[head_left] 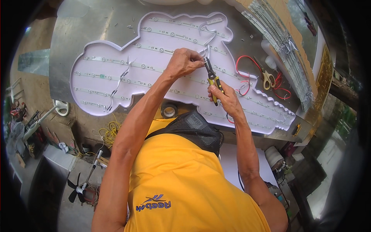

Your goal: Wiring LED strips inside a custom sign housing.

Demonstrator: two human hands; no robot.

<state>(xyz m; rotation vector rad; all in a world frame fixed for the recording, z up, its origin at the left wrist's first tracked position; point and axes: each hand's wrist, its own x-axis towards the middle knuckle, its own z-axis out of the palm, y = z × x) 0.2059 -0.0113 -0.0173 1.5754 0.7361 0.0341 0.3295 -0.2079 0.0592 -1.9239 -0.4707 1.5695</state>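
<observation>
A white shaped sign tray (101, 49) with a raised rim lies in front of me, lined with rows of LED strips (166, 33). My right hand (226, 99) is wrapped round the handles of yellow and black pliers (210, 73), whose jaws point away from me over the tray. At the jaws, the fingers of my left hand (185, 62) pinch thin white wire (208, 51). The exact contact between jaws and wire is too small to make out. More loose wire ends (125, 73) rise from the strips on the left.
On the metal table (116, 19) are small scraps, a red wire (247, 58) and scissors (267, 80). Bundled LED strips (276, 34) lie on cardboard at the right. A roll of black tape (169, 111) sits by the near edge. A fan (80, 189) and yellow cord (112, 133) lie below left.
</observation>
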